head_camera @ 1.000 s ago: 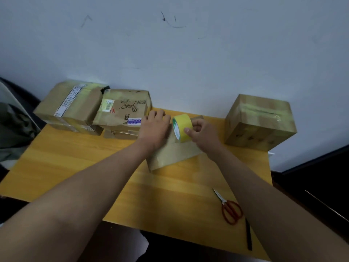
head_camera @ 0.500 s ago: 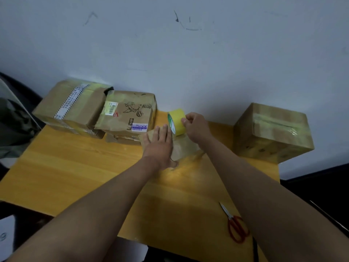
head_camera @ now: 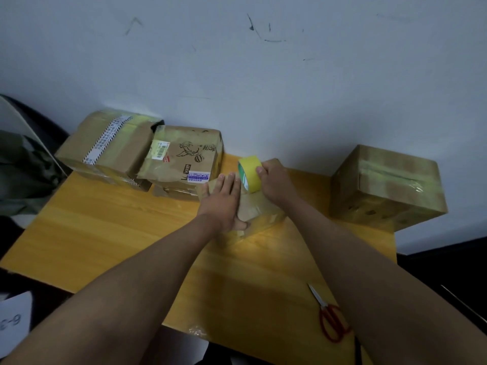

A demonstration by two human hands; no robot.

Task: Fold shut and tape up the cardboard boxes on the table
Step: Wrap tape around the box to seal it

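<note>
Your left hand (head_camera: 224, 200) lies flat on the small box (head_camera: 253, 212) at mid-table, fingers straight, thumb down near the front edge. It is there to pin the flaps shut and keep the box from sliding while tape runs across it. Your right hand (head_camera: 276, 183) grips the yellow tape roll (head_camera: 249, 173), fingers curled over its rim, roll on edge at the box's far side. A glossy strip appears to run from the roll back over the lid (hard to be sure in this light), which would mean the seam is mid-taping.

The task's other boxes: a large box (head_camera: 387, 185) on the right, well apart, already banded with tape; two boxes on the left against the wall, the printed box (head_camera: 184, 159) touching the striped-tape box (head_camera: 108, 146), whose end flap looks partly lifted.

Red-handled scissors (head_camera: 329, 320) lie near the table's (head_camera: 118, 227) front edge beside your right forearm, handy for cutting the strip.
</note>
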